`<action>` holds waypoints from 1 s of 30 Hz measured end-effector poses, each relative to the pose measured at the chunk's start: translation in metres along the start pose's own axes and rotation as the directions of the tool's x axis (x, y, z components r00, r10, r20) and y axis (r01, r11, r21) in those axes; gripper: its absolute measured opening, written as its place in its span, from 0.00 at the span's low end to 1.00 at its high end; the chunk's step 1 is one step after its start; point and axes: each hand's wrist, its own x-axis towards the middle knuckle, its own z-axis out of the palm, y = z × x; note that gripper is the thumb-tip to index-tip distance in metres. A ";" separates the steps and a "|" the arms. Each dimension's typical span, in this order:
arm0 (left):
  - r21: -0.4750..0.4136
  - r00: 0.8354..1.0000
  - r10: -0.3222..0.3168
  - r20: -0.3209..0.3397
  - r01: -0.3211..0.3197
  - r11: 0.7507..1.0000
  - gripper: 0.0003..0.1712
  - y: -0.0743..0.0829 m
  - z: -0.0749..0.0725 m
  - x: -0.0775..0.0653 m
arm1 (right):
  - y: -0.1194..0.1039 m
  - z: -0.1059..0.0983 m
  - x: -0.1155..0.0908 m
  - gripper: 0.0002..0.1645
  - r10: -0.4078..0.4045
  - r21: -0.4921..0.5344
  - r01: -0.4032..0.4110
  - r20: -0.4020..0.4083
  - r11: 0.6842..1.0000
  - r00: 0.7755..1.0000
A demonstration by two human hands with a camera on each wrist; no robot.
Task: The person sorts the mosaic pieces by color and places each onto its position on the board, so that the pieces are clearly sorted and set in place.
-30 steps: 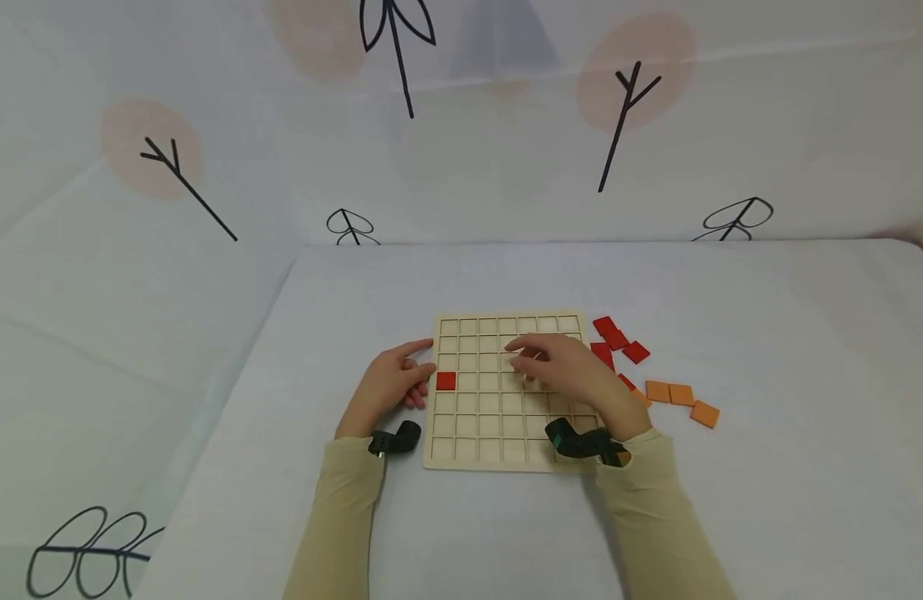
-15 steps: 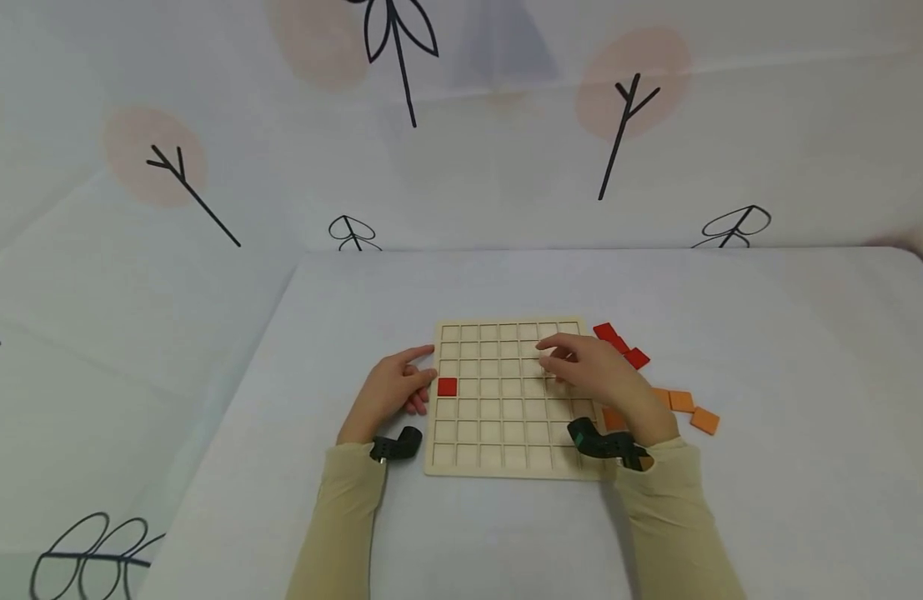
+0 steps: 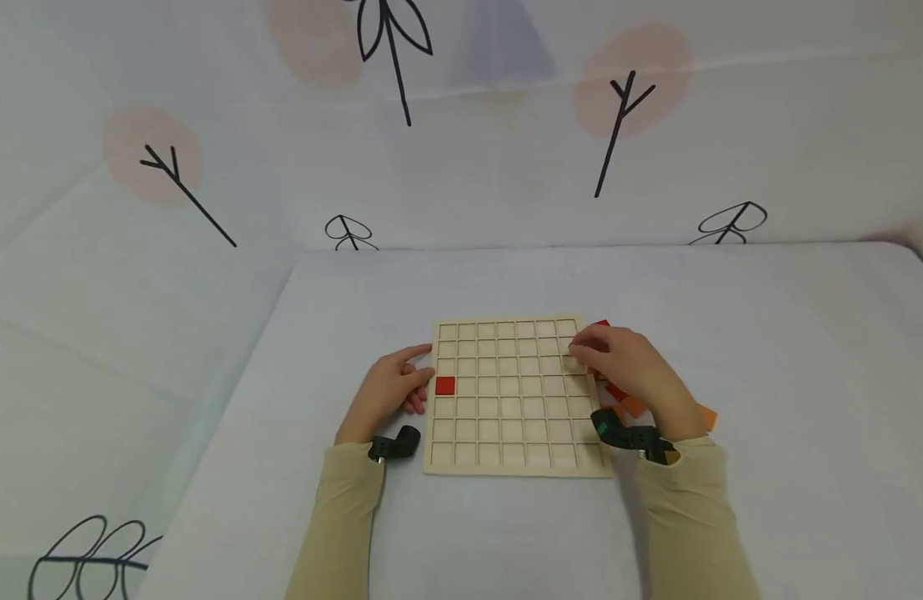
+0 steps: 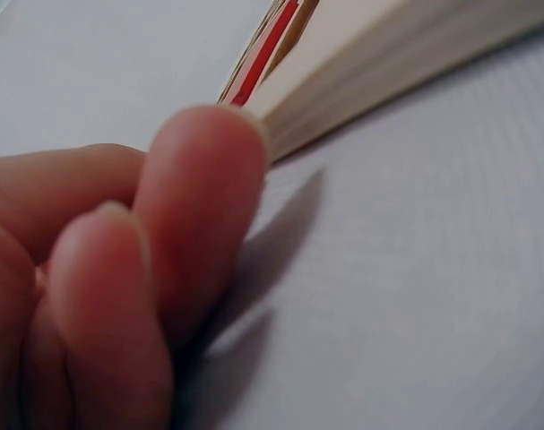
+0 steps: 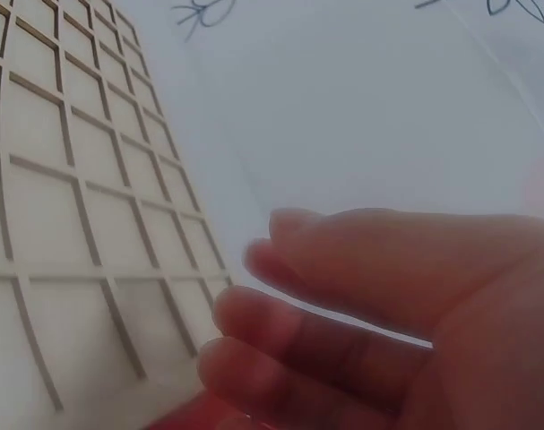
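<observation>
A pale wooden grid board (image 3: 511,408) lies flat on the white-covered table, with one red square tile (image 3: 445,385) in a cell of its left column. At the board's left edge, my left hand (image 3: 389,387) rests with index finger and thumb extended against it; the other fingers are bent. The left wrist view shows its fingertips (image 4: 204,148) right at the board's side (image 4: 361,81). My right hand (image 3: 629,362) hovers over the right edge, fingers loosely bent. In the right wrist view nothing shows between its thumb and fingers (image 5: 254,367).
Loose red tiles (image 3: 615,391) and orange tiles (image 3: 634,406) lie right of the board, partly hidden under my right hand and wrist. Another orange tile (image 3: 707,417) shows beyond the wrist. A patterned cloth (image 3: 461,167) hangs behind the table.
My right hand has moved rightward from over the middle of the board to its right edge, covering more of the loose tiles. The left hand has stayed in place.
</observation>
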 end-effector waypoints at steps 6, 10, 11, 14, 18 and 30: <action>-0.001 1.000 -0.018 -0.012 0.018 1.000 0.28 0.000 0.000 0.000 | 0.010 -0.009 -0.004 0.20 0.092 0.012 -0.092 0.003 0.996 0.996; -0.006 1.000 -0.023 -0.016 0.023 1.000 0.27 0.000 0.001 0.000 | 0.018 -0.013 -0.007 0.23 0.148 0.028 -0.148 0.014 0.989 0.989; -0.006 1.000 -0.024 -0.015 0.024 1.000 0.27 0.000 0.001 0.000 | 0.019 -0.014 -0.008 0.23 0.156 0.031 -0.156 0.012 0.987 0.988; -0.003 1.000 -0.023 -0.012 0.023 1.000 0.27 0.001 0.001 0.000 | 0.024 -0.018 -0.011 0.22 0.174 0.025 -0.174 -0.003 0.984 0.985; -0.003 1.000 -0.025 -0.015 0.025 1.000 0.28 0.002 0.001 -0.001 | 0.029 -0.023 -0.014 0.23 0.198 0.017 -0.198 -0.024 0.980 0.980; 0.010 1.000 -0.011 -0.019 0.011 1.000 0.27 0.002 0.002 -0.002 | 0.042 -0.026 -0.020 0.25 0.259 0.016 -0.259 -0.043 0.966 0.965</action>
